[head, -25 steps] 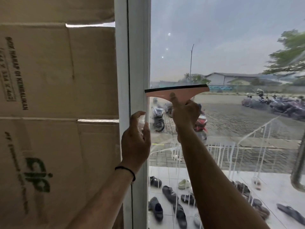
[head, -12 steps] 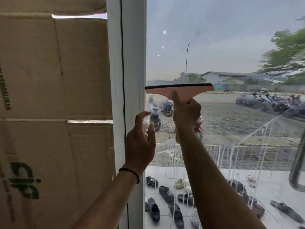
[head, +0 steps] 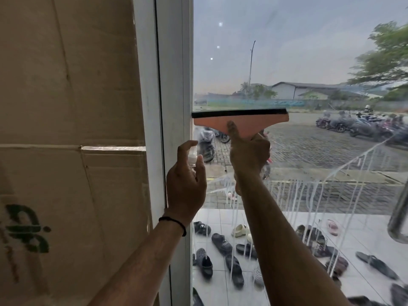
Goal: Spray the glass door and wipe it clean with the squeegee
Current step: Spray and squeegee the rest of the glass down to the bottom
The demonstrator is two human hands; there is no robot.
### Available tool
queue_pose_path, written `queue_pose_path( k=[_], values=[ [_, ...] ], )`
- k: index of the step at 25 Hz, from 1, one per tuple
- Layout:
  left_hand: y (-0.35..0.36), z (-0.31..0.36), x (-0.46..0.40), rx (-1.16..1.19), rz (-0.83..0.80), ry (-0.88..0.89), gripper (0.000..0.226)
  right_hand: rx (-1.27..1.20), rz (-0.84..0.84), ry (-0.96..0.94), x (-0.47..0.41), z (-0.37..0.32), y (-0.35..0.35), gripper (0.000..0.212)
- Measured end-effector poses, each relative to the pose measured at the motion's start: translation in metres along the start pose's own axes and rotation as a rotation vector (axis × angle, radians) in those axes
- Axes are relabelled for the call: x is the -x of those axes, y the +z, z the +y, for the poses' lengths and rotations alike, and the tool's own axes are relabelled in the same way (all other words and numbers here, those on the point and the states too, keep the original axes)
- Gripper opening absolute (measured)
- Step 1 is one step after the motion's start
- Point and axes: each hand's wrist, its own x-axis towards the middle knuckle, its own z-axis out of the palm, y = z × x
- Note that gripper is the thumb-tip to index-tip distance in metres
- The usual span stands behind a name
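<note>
Cardboard boxes (head: 66, 107) flank the white door frame (head: 174, 85); beyond the glass door (head: 287, 51), scattered sandals and parked motorbikes. Squeegee (head: 240, 121): light, stiff, rubber-edged, best held by its short handle; right hand (head: 249, 155) clamped there, blade flat on wet, slippery glass, now butted against the frame, closer than before. Left hand (head: 185, 184) wraps a small spray bottle (head: 192, 156).

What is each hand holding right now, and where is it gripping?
The right hand grips the squeegee by its handle, forefinger lying up the head. The left hand holds a small clear spray bottle by its body, forefinger over the top.
</note>
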Motion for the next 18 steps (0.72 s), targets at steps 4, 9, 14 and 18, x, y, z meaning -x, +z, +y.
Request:
queue_pose_path(
  k=[4, 9, 14, 18],
  values=[
    [0.002, -0.006, 0.01, -0.008, -0.013, -0.019, 0.028, 0.046, -0.006, 0.032, 0.015, 0.017, -0.006, 0.044],
    [0.003, -0.009, 0.016, -0.017, -0.016, -0.026, 0.027, 0.099, -0.017, 0.01, 0.033, 0.045, -0.016, 0.043],
    [0.003, -0.011, 0.028, -0.021, -0.037, -0.039, 0.028, 0.177, -0.007, 0.039, 0.049, 0.077, -0.022, 0.044],
    [0.004, -0.011, 0.036, -0.043, -0.043, -0.049, 0.028, 0.214, -0.004, 0.055, 0.064, 0.1, -0.026, 0.049]
  ],
)
